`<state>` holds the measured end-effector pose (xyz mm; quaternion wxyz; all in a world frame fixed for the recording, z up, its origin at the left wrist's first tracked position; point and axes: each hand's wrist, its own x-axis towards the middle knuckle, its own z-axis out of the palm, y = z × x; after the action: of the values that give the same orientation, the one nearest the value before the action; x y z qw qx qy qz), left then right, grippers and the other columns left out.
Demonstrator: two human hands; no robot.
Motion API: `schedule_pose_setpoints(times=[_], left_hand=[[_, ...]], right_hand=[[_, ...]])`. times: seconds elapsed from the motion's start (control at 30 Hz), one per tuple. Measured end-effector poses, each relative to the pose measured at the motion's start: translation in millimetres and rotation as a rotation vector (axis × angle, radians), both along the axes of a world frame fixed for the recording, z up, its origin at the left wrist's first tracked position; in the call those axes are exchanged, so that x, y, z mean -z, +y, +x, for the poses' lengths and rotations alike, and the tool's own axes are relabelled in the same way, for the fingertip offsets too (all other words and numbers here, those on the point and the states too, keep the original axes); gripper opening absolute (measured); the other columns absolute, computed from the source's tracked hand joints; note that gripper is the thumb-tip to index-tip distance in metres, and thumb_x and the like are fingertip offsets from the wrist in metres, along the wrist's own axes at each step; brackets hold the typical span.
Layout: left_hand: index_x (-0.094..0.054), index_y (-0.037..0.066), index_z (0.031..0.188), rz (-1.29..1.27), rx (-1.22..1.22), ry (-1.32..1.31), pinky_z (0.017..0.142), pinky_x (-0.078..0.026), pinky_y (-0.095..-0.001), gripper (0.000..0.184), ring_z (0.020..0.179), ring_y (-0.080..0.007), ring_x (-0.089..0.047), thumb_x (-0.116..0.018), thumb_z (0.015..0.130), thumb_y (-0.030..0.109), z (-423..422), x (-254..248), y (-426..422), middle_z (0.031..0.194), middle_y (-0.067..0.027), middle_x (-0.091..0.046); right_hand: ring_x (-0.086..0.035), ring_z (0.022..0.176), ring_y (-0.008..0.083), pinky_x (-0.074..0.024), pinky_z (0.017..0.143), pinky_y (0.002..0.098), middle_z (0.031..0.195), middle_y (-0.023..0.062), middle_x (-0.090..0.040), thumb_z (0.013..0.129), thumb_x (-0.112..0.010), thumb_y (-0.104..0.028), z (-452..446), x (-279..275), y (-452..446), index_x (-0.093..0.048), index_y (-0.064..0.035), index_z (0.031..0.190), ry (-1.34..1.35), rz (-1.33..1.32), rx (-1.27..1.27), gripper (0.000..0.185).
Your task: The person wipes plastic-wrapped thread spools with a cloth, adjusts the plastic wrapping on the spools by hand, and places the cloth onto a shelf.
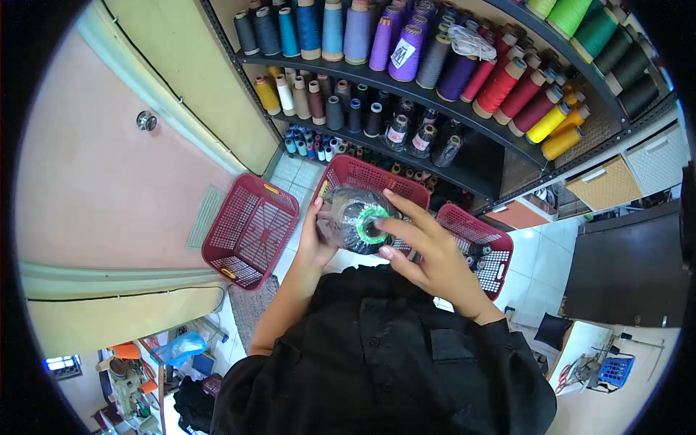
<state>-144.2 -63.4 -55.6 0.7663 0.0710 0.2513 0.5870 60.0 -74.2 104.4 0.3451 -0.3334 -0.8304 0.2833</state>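
Note:
My left hand [315, 238] is closed around the side of a cone of dark thread [337, 221] wrapped in clear, shiny plastic. One end of the cone faces up towards me, with a green ring around its dark centre hole. Over that end, my right hand [428, 250] has its fingers spread. One of its fingertips touches the middle of the ring, and the thumb lies near the lower right edge. The cone is held in front of my black shirt, above a red plastic basket [362, 170].
Another red basket [250, 232] stands on the floor to the left, and a third basket [496, 250] with several small dark spools is at right. Ahead, black shelves [406, 87] carry many thread cones. A pink door [109, 181] is at left, a dark cabinet [627, 264] at right.

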Motion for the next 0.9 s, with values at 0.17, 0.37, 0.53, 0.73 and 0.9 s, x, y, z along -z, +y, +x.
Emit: schedule_pose_setpoints(times=[0.17,0.37,0.53,0.73,0.9], left_hand=[[-0.044,0.003,0.132,0.013,-0.015,0.097,0.098,-0.043,-0.0412,0.057,0.114,-0.0269,-0.054,-0.040,0.094,0.045,3.4,-4.4,1.5,0.125,-0.0134,-0.055],[-0.049,0.005,0.123,-0.038,-0.029,0.056,0.096,-0.042,-0.0415,0.049,0.110,-0.0256,-0.055,-0.049,0.092,0.043,6.3,0.5,0.7,0.118,-0.0116,-0.059],[-0.050,0.005,0.123,0.027,0.003,0.023,0.096,-0.042,-0.0404,0.049,0.110,-0.0250,-0.055,-0.048,0.092,0.042,2.7,-10.3,3.1,0.119,-0.0111,-0.058],[-0.049,0.003,0.123,0.000,-0.049,0.093,0.095,-0.043,-0.0400,0.050,0.109,-0.0252,-0.056,-0.048,0.092,0.042,3.9,-11.9,1.0,0.119,-0.0135,-0.057],[-0.048,0.003,0.124,0.006,-0.027,0.018,0.097,-0.042,-0.0405,0.052,0.111,-0.0261,-0.055,-0.046,0.093,0.044,11.3,-15.5,-0.8,0.121,-0.0129,-0.057]], right_hand=[[-0.051,0.116,0.0371,-0.0469,0.090,0.0395,0.139,0.0198,-0.039,0.084,-0.065,-0.016,-1.0,9.6,0.3,-0.061,-0.0044,0.108,-0.080,0.010,0.056,0.027],[-0.051,0.117,0.0373,-0.0443,0.093,0.0396,0.136,0.0214,-0.041,0.082,-0.067,-0.015,1.8,10.3,3.7,-0.062,-0.0039,0.104,-0.065,0.019,0.033,0.025],[-0.053,0.113,0.0388,-0.0458,0.092,0.0412,0.135,0.0218,-0.042,0.082,-0.068,-0.017,3.7,13.2,9.1,-0.061,-0.0036,0.104,0.058,0.014,-0.016,0.027],[-0.052,0.116,0.0382,-0.0443,0.094,0.0410,0.136,0.0217,-0.042,0.082,-0.067,-0.015,-3.3,21.2,11.7,-0.059,-0.0034,0.108,0.016,-0.031,0.087,0.029],[-0.053,0.115,0.0372,-0.0441,0.094,0.0411,0.134,0.0219,-0.045,0.083,-0.065,-0.015,-4.5,21.5,17.2,-0.062,-0.0047,0.111,0.029,0.104,0.067,0.030]])
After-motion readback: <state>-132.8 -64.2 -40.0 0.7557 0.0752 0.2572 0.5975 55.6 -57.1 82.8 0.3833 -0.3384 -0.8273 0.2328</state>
